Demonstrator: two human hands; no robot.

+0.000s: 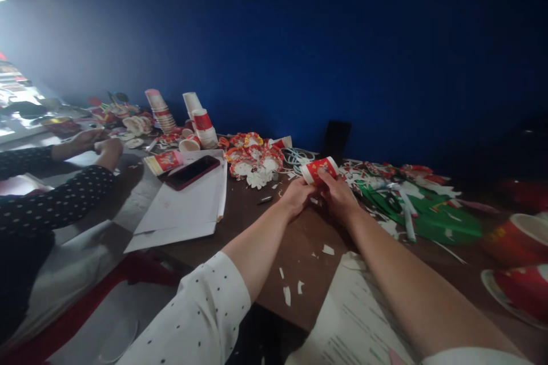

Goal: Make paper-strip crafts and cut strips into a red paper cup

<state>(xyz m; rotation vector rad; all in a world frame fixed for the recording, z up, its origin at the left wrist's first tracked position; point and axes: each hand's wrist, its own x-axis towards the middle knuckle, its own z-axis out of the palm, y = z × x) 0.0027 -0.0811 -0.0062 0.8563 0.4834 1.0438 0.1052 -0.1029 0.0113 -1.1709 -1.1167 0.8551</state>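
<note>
Cup (311, 173): on its side, in both hands, mid-scene
Left hand (296, 194): fingers holding cup, left
Right hand (340, 197): fingers holding cup, right
Phone (193, 173): left, on paper (184, 211)

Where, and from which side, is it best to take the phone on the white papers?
Probably by the long edges of the phone, pinched midway from the near side: it lies flat, white papers border its near edge, while a red-yellow item sits by the far one.
</note>
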